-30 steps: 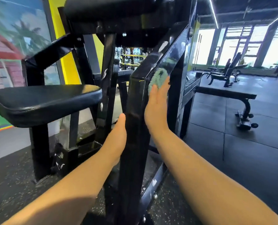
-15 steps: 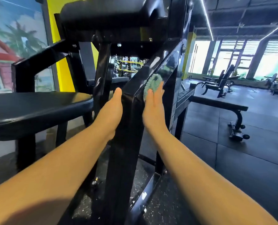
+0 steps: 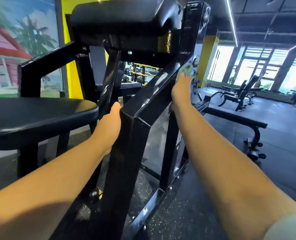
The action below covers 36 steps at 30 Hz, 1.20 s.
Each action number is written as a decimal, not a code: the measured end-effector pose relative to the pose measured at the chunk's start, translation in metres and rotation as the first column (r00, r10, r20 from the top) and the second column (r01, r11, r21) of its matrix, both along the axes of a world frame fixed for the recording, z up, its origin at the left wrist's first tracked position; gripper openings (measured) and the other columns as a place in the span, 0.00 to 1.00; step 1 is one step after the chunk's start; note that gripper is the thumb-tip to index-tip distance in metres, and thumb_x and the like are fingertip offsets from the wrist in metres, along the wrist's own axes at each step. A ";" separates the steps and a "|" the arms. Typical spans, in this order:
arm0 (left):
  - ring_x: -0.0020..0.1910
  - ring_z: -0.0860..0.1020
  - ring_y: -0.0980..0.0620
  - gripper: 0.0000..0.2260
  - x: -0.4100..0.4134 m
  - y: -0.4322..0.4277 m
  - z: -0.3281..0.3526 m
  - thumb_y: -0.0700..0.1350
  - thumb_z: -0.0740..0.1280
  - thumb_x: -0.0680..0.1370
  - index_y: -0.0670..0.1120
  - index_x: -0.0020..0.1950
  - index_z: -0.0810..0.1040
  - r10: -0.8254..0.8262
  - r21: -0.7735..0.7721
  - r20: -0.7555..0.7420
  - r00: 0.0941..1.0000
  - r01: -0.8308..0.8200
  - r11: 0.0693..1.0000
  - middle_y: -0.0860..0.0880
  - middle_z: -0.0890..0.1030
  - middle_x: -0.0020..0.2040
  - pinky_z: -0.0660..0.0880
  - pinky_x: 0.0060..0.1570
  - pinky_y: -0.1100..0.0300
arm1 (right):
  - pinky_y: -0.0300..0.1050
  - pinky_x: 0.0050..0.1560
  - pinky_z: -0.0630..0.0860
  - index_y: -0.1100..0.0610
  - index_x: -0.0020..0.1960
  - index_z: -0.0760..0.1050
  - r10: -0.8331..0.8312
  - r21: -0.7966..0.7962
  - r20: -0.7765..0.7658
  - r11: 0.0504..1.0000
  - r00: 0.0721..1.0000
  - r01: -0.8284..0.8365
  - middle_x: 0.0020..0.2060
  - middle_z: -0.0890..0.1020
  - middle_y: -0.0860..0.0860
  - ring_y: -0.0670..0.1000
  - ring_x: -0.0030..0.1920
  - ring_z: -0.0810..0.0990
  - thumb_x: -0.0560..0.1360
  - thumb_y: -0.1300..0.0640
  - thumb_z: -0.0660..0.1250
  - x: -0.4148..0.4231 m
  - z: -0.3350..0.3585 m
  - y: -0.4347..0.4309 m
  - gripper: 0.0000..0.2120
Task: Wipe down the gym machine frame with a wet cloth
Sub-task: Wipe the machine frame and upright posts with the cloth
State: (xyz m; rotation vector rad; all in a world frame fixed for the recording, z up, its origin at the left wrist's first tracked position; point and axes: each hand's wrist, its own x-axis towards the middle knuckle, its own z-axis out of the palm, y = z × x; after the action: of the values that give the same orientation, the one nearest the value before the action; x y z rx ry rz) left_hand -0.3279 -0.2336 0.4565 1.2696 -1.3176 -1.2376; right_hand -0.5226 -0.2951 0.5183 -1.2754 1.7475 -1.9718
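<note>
The black gym machine frame [image 3: 143, 110] rises in front of me, with a slanted beam running up to the right. My right hand [image 3: 181, 91] presses a green cloth [image 3: 185, 71] flat against the right side of that beam, fingers straight, the cloth showing beyond the fingertips. My left hand [image 3: 111, 120] rests on the left side of the frame at the bend; its fingers are hidden behind the steel. Wet streaks shine on the beam's top face.
A black padded seat [image 3: 40, 116] sits at the left and a black pad [image 3: 121, 19] overhead. A flat bench [image 3: 237, 122] and further benches [image 3: 242, 94] stand on the rubber floor [image 3: 273, 161] at the right. A painted wall is at the left.
My right hand has slid the cloth up the slanted beam toward the upright post. My left hand has moved up the frame to the bend. The camera has moved closer.
</note>
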 end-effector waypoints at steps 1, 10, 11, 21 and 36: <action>0.75 0.57 0.47 0.30 0.001 -0.001 -0.001 0.63 0.49 0.80 0.47 0.77 0.57 0.017 -0.010 0.005 1.000 -0.017 1.000 0.47 0.57 0.77 0.54 0.72 0.49 | 0.50 0.71 0.57 0.64 0.75 0.55 -0.014 0.022 0.024 1.000 1.000 0.013 0.74 0.59 0.60 0.58 0.73 0.59 0.82 0.50 0.43 -0.015 0.012 -0.011 0.26; 0.65 0.72 0.40 0.47 0.004 -0.028 0.024 0.74 0.46 0.63 0.44 0.71 0.68 -0.052 0.031 0.169 0.984 0.047 0.998 0.41 0.73 0.68 0.67 0.65 0.41 | 0.55 0.72 0.60 0.58 0.78 0.50 -0.073 -0.078 -0.134 0.995 0.988 0.063 0.75 0.61 0.56 0.56 0.73 0.61 0.81 0.48 0.46 -0.011 0.022 -0.013 0.28; 0.62 0.74 0.40 0.43 0.004 -0.027 0.029 0.72 0.46 0.67 0.42 0.68 0.71 -0.055 0.019 0.161 0.985 0.052 0.998 0.41 0.75 0.65 0.68 0.64 0.43 | 0.53 0.71 0.61 0.59 0.77 0.50 -0.110 -0.088 -0.158 0.991 0.981 0.097 0.74 0.61 0.56 0.56 0.73 0.61 0.81 0.50 0.47 -0.017 0.032 -0.017 0.27; 0.71 0.64 0.45 0.28 -0.010 -0.023 0.047 0.63 0.44 0.80 0.50 0.72 0.67 -0.138 -0.100 0.280 0.950 0.172 0.980 0.44 0.65 0.73 0.57 0.69 0.52 | 0.43 0.62 0.63 0.51 0.63 0.78 -0.243 -0.081 -0.707 0.961 0.664 0.265 0.63 0.76 0.56 0.53 0.70 0.64 0.79 0.51 0.62 -0.057 0.079 -0.027 0.14; 0.70 0.65 0.41 0.27 -0.006 -0.042 0.038 0.57 0.43 0.82 0.43 0.72 0.67 -0.215 -0.215 0.281 0.935 0.280 0.936 0.41 0.69 0.71 0.61 0.70 0.46 | 0.42 0.50 0.65 0.54 0.60 0.79 0.034 0.114 -0.929 0.973 0.369 0.198 0.54 0.81 0.50 0.53 0.61 0.74 0.82 0.52 0.57 -0.011 0.077 0.000 0.15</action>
State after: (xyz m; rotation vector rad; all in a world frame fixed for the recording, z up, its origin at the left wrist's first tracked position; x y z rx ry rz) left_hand -0.3337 -0.2759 0.4940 1.1275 -1.8082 -1.0567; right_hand -0.5338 -0.2950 0.5952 -2.5607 2.3704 -0.9324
